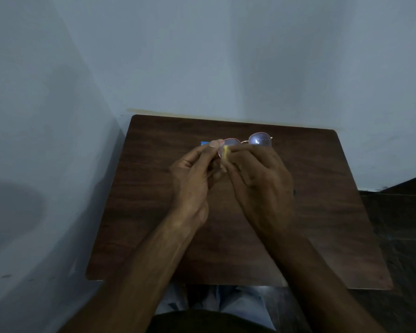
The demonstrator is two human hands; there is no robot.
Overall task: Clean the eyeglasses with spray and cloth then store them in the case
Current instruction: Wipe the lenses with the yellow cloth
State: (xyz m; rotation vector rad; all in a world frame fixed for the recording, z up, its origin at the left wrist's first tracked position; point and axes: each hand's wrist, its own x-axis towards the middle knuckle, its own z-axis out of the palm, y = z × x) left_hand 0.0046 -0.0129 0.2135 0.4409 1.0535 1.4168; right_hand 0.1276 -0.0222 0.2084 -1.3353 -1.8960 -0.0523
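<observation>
Both forearms enter from the lower edge, above a lap in pale trousers (pixel 240 300), and meet over the far half of a dark wood-grain table (pixel 154 200).

Left hand (pixel 192 174): thumb and forefinger are pinched together on the outer end of the eyeglasses (pixel 259 141), and the remaining fingers are curled loosely beneath.

Right hand (pixel 262 179): the fingertips are closed on a small yellow cloth (pixel 225 153) and press it against the lens nearer the left hand. The back of the hand faces the camera, so how each finger lies on the far side cannot be told.

The eyeglasses have a thin pinkish metal frame and rounded lenses. They are held in the air above the table, fronts turned away from the wearer. The other lens is uncovered and shows a bright reflection.

A small blue object (pixel 204 143) shows just beyond the left thumb. It is mostly hidden, so what it is cannot be told.

A plain grey-blue wall (pixel 202 56) rises behind the table's far edge.
</observation>
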